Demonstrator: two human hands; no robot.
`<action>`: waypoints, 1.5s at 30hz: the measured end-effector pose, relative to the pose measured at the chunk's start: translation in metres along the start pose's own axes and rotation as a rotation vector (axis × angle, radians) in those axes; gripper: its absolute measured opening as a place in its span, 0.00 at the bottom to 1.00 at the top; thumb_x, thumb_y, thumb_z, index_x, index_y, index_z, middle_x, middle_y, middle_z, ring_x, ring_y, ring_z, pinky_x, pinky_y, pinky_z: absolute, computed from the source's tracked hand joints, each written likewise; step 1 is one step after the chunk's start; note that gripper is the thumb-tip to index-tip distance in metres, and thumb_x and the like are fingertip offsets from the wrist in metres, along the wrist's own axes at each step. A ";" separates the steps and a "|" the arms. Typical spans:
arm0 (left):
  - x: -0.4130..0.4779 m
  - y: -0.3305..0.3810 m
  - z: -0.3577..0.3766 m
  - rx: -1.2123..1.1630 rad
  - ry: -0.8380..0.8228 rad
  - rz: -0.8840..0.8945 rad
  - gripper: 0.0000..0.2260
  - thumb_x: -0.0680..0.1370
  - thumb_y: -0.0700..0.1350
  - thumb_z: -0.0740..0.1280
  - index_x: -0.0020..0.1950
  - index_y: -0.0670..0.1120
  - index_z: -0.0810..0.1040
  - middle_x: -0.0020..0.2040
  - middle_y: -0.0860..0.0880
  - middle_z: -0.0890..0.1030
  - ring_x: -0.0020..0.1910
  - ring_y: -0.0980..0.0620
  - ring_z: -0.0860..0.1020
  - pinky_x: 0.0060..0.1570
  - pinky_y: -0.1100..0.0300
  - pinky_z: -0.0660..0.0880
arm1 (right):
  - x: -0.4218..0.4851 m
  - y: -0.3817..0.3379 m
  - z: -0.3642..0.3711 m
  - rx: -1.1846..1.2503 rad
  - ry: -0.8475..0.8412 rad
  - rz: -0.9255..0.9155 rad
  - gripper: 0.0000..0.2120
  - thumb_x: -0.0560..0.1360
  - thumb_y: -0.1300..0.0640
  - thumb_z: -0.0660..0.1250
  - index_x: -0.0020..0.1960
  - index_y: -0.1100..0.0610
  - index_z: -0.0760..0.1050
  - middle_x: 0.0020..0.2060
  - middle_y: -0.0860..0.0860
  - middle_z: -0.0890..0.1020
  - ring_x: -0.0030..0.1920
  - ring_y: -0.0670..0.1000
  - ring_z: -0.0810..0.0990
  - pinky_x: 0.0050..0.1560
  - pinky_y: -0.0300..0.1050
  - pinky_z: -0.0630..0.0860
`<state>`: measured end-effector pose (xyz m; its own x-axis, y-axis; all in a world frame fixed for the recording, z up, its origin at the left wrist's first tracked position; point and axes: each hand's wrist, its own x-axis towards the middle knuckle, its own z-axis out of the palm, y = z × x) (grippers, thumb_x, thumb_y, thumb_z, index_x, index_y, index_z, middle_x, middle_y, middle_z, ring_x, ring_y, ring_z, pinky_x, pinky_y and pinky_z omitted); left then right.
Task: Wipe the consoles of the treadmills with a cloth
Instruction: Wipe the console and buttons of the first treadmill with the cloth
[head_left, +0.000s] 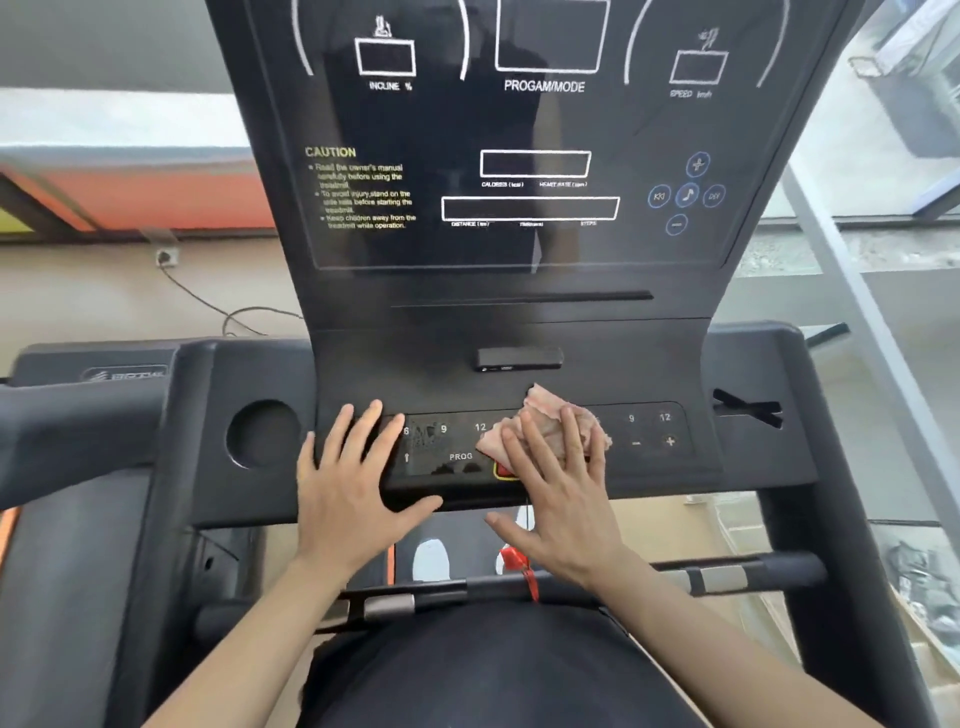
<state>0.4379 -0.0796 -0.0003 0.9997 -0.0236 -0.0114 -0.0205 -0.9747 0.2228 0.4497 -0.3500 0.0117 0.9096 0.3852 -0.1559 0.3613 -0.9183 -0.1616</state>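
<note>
Console (519, 322): black matte plastic treadmill head, upright glossy display (519, 156) above, sloping button strip (452, 452) below with white numerals and "PROG".

Cloth (550, 423): pinkish, crumpled, ragged-edged; lies on the strip's middle, over a red and yellow button (503, 470) that shows at its lower edge.

Right hand (558, 493): flat on the cloth, fingers spread and straight, pressing rather than gripping; thumb hangs past the console's front edge.

Left hand (353, 478): palm flat on the strip's left end, fingers apart, holding nothing; thumb on the front lip.

Open room: bare strip to the right of the cloth up to the "+" key (670, 441); bare shelf behind it up to a small dark slot (519, 358).

Cup holder (262, 434): round recess left of the left hand; contents cannot be made out.

Handlebar (571, 582): black bar with grey metal pads below the console, a red clip (519, 564) on it.
</note>
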 end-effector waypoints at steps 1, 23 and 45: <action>0.001 0.000 -0.001 -0.007 -0.003 -0.002 0.44 0.66 0.76 0.66 0.77 0.55 0.70 0.80 0.51 0.67 0.81 0.45 0.62 0.76 0.35 0.61 | 0.003 -0.005 0.001 -0.004 -0.006 -0.014 0.44 0.74 0.26 0.56 0.83 0.48 0.52 0.83 0.48 0.54 0.81 0.67 0.44 0.76 0.74 0.47; -0.082 -0.078 0.018 -0.125 0.235 -0.261 0.37 0.81 0.69 0.53 0.76 0.41 0.72 0.77 0.42 0.72 0.79 0.39 0.65 0.76 0.39 0.63 | 0.072 -0.138 0.015 -0.172 -0.095 -0.470 0.44 0.77 0.27 0.52 0.83 0.52 0.49 0.83 0.52 0.50 0.81 0.68 0.41 0.78 0.72 0.45; -0.088 -0.083 0.023 -0.180 0.231 -0.200 0.39 0.73 0.61 0.64 0.79 0.41 0.67 0.81 0.44 0.66 0.83 0.43 0.58 0.81 0.42 0.55 | 0.069 -0.123 0.017 -0.075 0.018 -0.289 0.27 0.84 0.43 0.52 0.81 0.50 0.60 0.81 0.51 0.61 0.82 0.64 0.52 0.79 0.69 0.54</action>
<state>0.3510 -0.0022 -0.0400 0.9613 0.2350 0.1438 0.1590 -0.8995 0.4069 0.4640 -0.2089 0.0041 0.7698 0.6309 -0.0966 0.6195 -0.7750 -0.1247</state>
